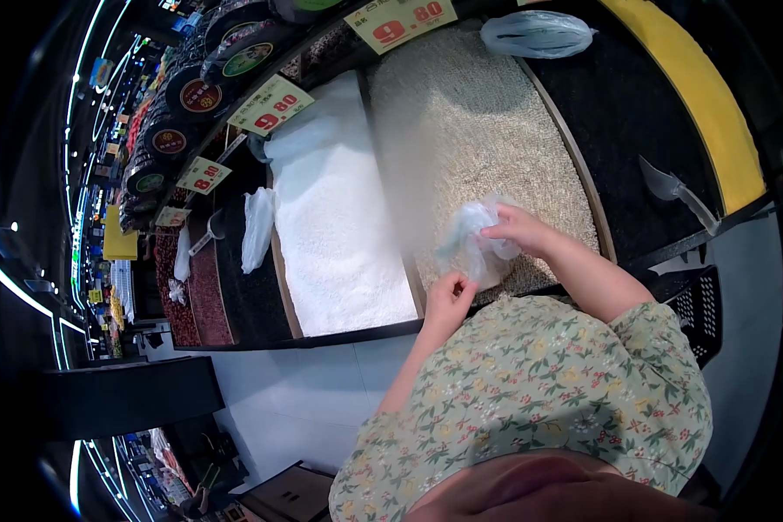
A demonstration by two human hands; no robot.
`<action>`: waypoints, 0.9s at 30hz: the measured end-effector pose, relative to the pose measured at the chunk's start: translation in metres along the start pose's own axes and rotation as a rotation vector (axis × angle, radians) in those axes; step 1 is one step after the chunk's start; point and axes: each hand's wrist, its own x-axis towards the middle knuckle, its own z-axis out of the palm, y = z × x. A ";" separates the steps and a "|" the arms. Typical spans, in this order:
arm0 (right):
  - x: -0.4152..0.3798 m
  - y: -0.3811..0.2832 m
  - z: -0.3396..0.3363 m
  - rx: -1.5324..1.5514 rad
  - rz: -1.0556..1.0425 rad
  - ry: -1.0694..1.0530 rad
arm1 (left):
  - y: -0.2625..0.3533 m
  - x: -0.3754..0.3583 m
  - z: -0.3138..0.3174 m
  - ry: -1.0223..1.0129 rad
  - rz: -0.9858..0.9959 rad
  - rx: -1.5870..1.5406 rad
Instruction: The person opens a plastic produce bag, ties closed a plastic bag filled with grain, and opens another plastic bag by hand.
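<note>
A thin clear plastic bag (473, 248) is bunched up between my two hands, close over a bin of pale beige grain (487, 130). My right hand (520, 231) is closed on the bag's upper right part, thumb and fingers pressed into the film. Lower down, my left hand (451, 301) pinches the bag's near edge with curled fingers. Left of the grain lies a bin of white grain or powder (344, 226), with a bluish clear plastic bag (300, 139) on its far end.
A bin of dark grain (613, 113) on the right holds a scoop (670, 187) and a rolled plastic bag (538, 35); yellow grain (696, 78) lies beyond. Price signs (271, 104) and stacked round packages (196, 94) line the far side. A black perforated basket (700, 313) stands at right.
</note>
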 end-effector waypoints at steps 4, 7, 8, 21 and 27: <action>-0.009 -0.002 0.007 -0.196 0.025 -0.158 | 0.028 -0.007 -0.019 0.011 -0.196 -0.390; -0.016 -0.002 0.018 -0.403 -0.012 -0.299 | 0.031 0.001 -0.027 0.159 0.038 -0.487; -0.015 0.005 0.021 -0.501 -0.076 -0.297 | 0.037 0.001 -0.032 0.160 -0.042 -0.563; 0.003 -0.066 0.050 -0.658 -0.322 -0.047 | 0.097 0.050 -0.059 0.365 0.198 -0.380; 0.017 -0.078 0.042 0.002 -0.163 -0.068 | 0.084 0.045 -0.044 0.492 0.224 -0.294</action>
